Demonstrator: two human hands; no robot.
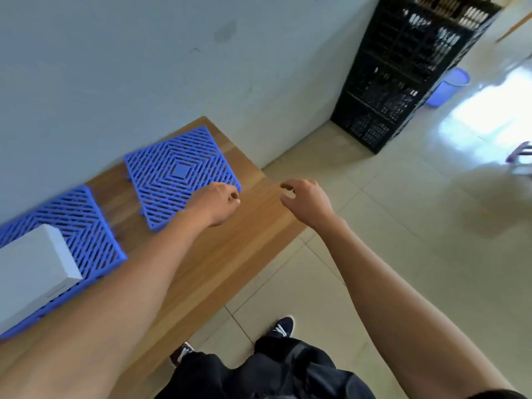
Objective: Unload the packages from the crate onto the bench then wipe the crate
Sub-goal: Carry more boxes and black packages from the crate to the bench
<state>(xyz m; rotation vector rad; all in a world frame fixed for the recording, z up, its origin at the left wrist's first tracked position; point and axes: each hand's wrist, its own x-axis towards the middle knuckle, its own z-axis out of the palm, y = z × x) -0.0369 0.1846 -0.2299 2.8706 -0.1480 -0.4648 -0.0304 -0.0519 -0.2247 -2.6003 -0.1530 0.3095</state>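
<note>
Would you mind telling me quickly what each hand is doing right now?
Left hand: fingers curled, over the near edge of the blue grid mat; a grip on it cannot be told.
Right hand: open, loosely curled, holding nothing.

Both bare arms reach forward from the lower edge of the view, the left arm crossing low over the desk [218, 254] and the right arm stretched out beyond the desk's near edge, over the floor. The left hand [214, 204] is knuckles-up with its fingers curled under, and whether they touch anything cannot be told. The right hand [306, 203] hangs in the air just past the desk's corner, fingers loosely curled around nothing, grip empty.
</note>
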